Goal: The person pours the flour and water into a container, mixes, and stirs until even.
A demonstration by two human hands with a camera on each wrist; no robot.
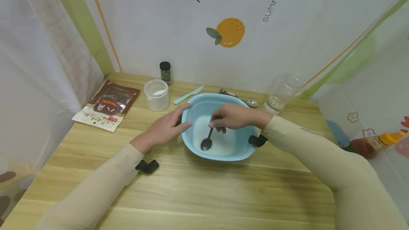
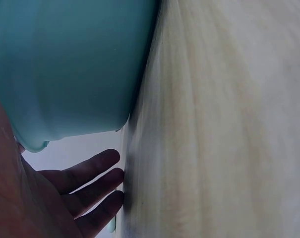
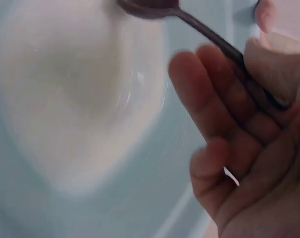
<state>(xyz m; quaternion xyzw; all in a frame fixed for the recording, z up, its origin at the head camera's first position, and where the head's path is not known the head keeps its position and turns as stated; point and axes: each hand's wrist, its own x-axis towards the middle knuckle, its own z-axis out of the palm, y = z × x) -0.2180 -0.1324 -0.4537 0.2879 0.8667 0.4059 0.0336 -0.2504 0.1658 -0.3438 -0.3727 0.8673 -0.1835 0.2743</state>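
In the head view, a light blue plastic basin [image 1: 204,155] with a white liquid [image 1: 223,139] in its bottom stands on the table. My right hand [image 1: 234,115] reaches over it, pinching the handle of a dark spoon [image 1: 206,144] between thumb and fingers. The spoon's bowl is down at the liquid. At the basin's left side, my left hand [image 1: 161,130] rests its thumb and forefinger on the rim. Three straight, spread fingers [image 2: 92,171] of that hand are outside the basin, apart from its wall, in the left wrist view.
Behind the basin lie a pale green spreader [image 1: 188,94] and a metal spoon [image 1: 252,103]. A tub of white powder [image 1: 156,95], a black-capped jar [image 1: 165,73] and a spice packet [image 1: 107,105] are at left. A clear glass [image 1: 281,97] stands back right, a sauce bottle [image 1: 374,144] further right.
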